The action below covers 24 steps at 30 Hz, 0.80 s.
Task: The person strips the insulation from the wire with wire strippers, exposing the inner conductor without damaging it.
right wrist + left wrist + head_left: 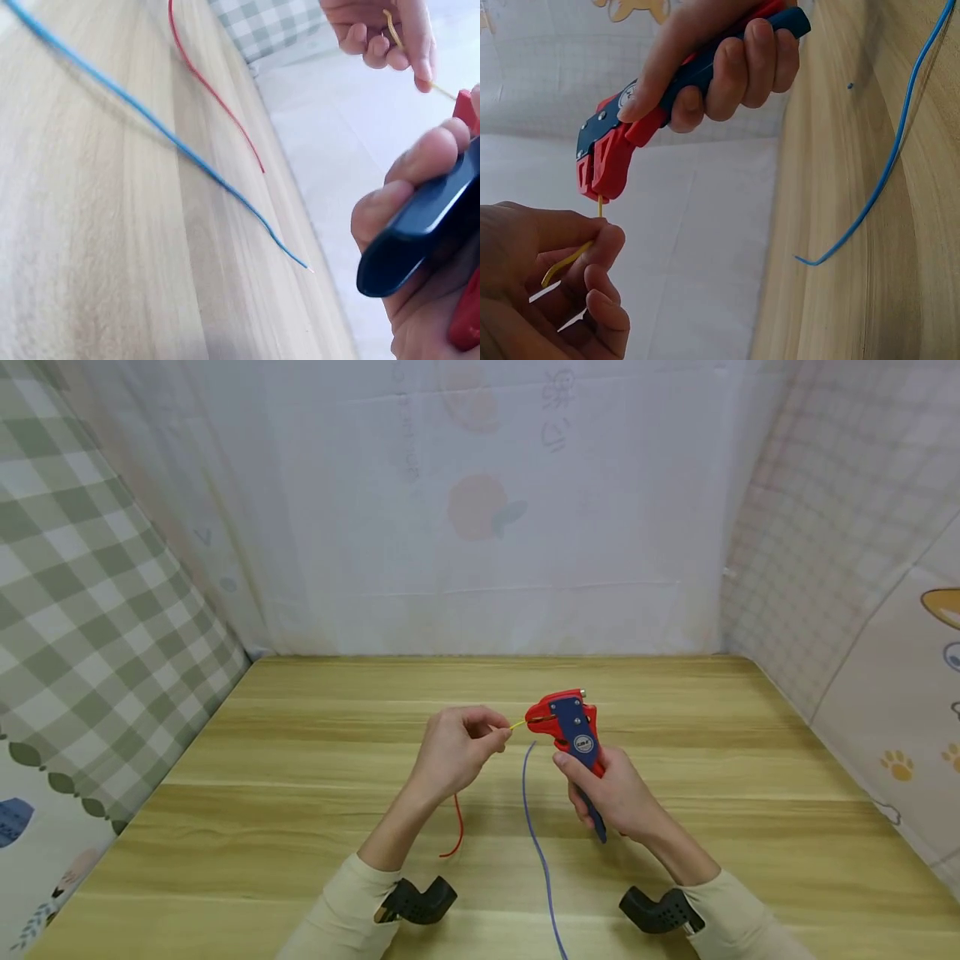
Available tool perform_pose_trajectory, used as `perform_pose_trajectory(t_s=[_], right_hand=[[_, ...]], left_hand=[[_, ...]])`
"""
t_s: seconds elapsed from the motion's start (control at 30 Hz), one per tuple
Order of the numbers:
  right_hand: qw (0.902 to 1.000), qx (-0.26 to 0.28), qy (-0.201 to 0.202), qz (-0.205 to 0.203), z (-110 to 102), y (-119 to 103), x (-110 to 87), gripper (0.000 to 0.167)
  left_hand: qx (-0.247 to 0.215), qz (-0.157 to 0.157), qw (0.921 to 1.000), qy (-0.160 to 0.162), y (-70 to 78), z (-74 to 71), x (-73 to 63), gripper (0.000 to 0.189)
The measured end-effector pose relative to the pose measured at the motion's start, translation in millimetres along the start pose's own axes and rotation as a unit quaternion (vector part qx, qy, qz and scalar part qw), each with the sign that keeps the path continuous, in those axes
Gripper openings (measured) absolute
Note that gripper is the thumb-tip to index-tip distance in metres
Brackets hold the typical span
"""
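In the lower centre, a blue wire (541, 852) and a red wire (461, 828) lay on the table (262, 818). Right of centre, the right hand (615, 789) gripped a wire stripper (572, 720); left of centre, the left hand (453, 747) pinched a yellow wire (517, 724) meeting its nose.

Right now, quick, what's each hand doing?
Left hand: closed, pinching the yellow wire.
Right hand: closed, holding the red-and-blue wire stripper.

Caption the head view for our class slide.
Left hand pinches a yellow wire that meets the red-and-blue tool in the right hand.
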State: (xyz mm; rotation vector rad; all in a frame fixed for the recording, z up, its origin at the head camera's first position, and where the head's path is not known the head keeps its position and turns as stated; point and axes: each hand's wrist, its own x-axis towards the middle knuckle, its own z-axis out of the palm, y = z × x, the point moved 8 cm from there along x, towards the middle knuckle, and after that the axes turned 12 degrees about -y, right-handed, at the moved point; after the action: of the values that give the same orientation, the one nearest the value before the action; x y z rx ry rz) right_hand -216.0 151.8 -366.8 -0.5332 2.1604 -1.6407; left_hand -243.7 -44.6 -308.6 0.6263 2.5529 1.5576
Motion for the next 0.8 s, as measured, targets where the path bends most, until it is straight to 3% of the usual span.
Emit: perform_pose_trajectory(t_s=[0.23,0.47,0.8], right_hand=[[0.999,0.003,-0.044,-0.006,0.4,1.7,1.7,0.047],[0.9938,0.032,-0.101,-0.034,-0.4,-5.5,2.1,0.03],[0.9923,0.034,-0.115,-0.03,-0.1,-4.0,2.3,0.029]], left_hand=[[0.002,-0.013,0.9999,-0.001,-6.0,-2.6,1.4,0.005],[-0.01,-0.031,0.9995,0.0,-15.3,-6.8,3.4,0.004],[-0.009,-0.035,0.9993,-0.007,-21.6,-6.7,5.4,0.004]])
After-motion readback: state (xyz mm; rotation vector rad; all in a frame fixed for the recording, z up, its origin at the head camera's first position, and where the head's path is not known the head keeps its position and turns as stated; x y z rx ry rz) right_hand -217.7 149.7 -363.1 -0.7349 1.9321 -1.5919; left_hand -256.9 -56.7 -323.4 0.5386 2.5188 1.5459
